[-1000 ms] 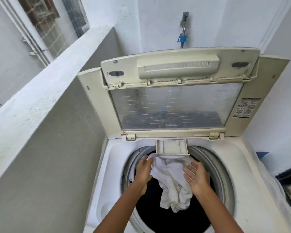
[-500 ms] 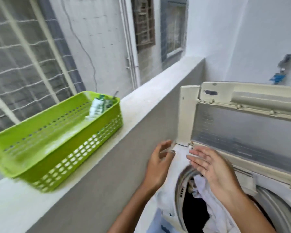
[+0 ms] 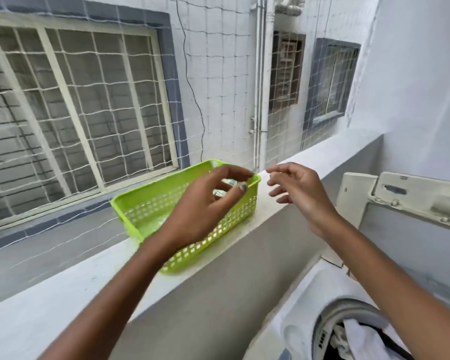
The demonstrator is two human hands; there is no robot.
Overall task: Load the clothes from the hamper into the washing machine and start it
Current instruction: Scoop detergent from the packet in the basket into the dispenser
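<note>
While the green basket (image 3: 151, 211) sits on the ledge (image 3: 63, 289), the left hand (image 3: 205, 203) hovers over it, fingers loose and empty; the right hand (image 3: 299, 193) hangs spread beside, white clothes (image 3: 359, 339) in the washing machine (image 3: 309, 302).

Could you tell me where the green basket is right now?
The green basket sits on the white ledge, centre of the head view, behind the left hand, left of the washer.
</note>
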